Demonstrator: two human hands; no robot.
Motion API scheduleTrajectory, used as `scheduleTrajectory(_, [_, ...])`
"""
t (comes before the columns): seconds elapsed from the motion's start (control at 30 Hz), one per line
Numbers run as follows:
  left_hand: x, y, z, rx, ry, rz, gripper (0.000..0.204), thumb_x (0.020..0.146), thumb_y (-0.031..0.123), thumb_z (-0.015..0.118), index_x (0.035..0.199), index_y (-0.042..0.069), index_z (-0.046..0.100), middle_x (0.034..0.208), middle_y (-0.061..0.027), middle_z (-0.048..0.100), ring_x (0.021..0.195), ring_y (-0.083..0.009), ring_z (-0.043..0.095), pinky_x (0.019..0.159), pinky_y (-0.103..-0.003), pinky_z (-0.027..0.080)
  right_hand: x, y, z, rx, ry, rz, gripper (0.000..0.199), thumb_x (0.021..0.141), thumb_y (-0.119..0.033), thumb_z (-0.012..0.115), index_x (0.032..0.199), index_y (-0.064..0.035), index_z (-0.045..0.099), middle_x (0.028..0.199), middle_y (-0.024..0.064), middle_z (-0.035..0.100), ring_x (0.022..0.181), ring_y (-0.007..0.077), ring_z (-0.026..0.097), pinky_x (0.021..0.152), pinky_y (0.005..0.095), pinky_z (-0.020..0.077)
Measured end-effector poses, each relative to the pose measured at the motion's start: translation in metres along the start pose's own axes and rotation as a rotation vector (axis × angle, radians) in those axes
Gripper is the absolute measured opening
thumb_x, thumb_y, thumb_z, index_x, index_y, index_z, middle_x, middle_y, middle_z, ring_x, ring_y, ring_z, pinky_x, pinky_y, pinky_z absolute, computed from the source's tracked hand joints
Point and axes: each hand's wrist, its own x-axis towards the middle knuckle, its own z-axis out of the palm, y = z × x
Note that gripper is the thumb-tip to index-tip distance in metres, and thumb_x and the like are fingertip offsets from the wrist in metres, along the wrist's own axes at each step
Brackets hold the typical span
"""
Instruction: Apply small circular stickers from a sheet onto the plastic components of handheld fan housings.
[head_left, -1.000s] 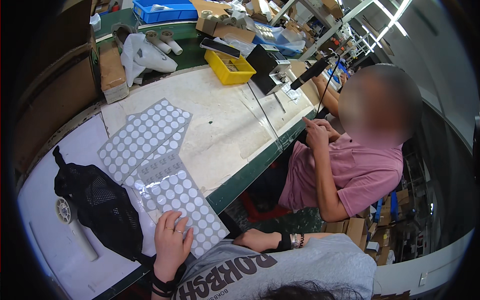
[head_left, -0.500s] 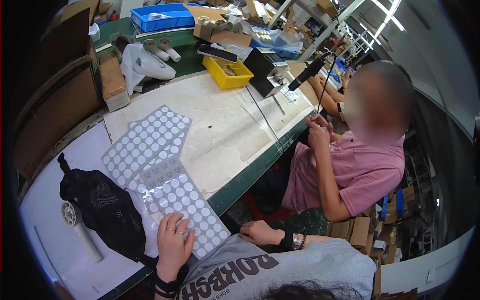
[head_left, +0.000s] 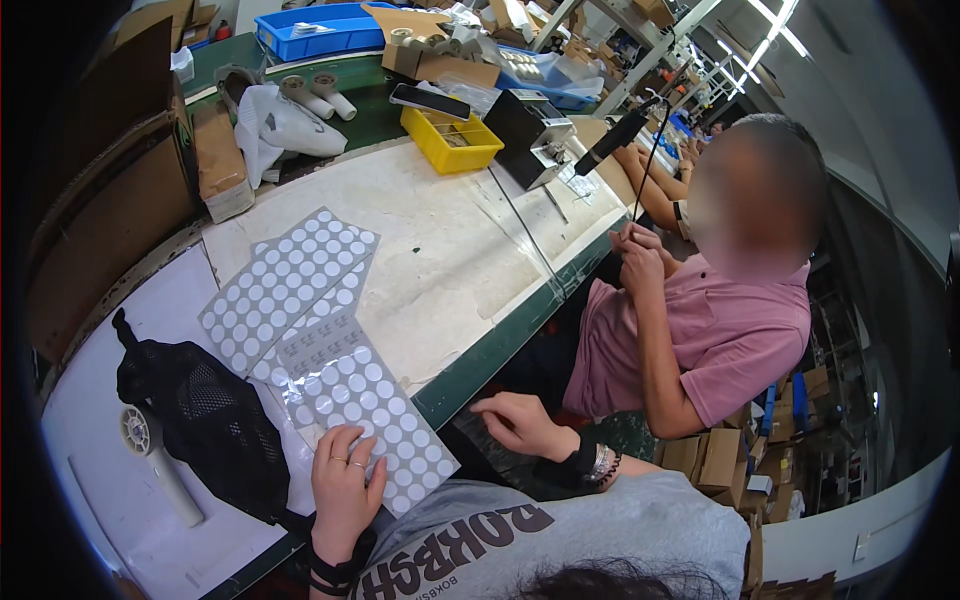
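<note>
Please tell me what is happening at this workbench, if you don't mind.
The person wearing the camera has their left hand resting on the left edge of a grey sheet with rows of white circles. Their right hand is off the sheet, beside the bench's green edge, with nothing visible in it. Similar overlapping sheets lie beyond, and a black mesh bag lies to the left. A co-worker in a pink shirt is at the right.
</note>
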Motion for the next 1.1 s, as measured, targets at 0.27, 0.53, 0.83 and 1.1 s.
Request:
scheduleTrajectory(0.27, [0.000,0.001,-0.002,0.015,-0.020,-0.004,0.027,0.072,0.004,0.068,0.097,0.000,0.059,0.107,-0.0151,0.057,0.104,-0.0363,0.052,0.088,-0.044,0.044,0.046,-0.016,0.018,0.084,0.119,-0.082,0.022,0.078,0.006,0.061,0.098,-0.0010,0.064,0.073,0.0096,0.059,0.063,0.0224,0.060,0.054,0.0282,0.0460])
scheduleTrajectory(0.53, [0.000,0.001,-0.001,0.024,-0.040,0.004,0.027,0.072,0.005,0.068,0.097,0.000,0.060,0.109,-0.0151,0.056,0.106,-0.0368,0.051,0.089,-0.044,0.044,0.061,-0.001,0.059,0.113,0.219,-0.092,0.020,0.076,0.007,0.062,0.093,-0.0025,0.066,0.072,0.0092,0.059,0.060,0.0210,0.058,0.053,0.0272,0.0452])
scheduleTrajectory(0.83, [-0.001,0.001,-0.003,0.030,-0.062,-0.002,0.027,0.072,0.006,0.069,0.097,0.000,0.061,0.110,-0.0150,0.056,0.108,-0.0369,0.051,0.090,-0.045,0.043,0.058,-0.004,0.071,0.003,0.352,-0.060,0.017,0.070,0.004,0.063,0.083,-0.0059,0.067,0.070,0.0073,0.058,0.062,0.0234,0.058,0.053,0.0310,0.0463])
scheduleTrajectory(1.1, [-0.002,0.000,-0.002,0.033,-0.060,0.004,0.027,0.072,0.006,0.070,0.097,0.000,0.060,0.111,-0.0150,0.056,0.108,-0.0370,0.050,0.091,-0.045,0.043,0.060,-0.003,0.072,-0.001,0.367,-0.085,0.017,0.069,0.004,0.063,0.082,-0.0062,0.067,0.069,0.0072,0.058,0.061,0.0230,0.058,0.053,0.0309,0.0467])
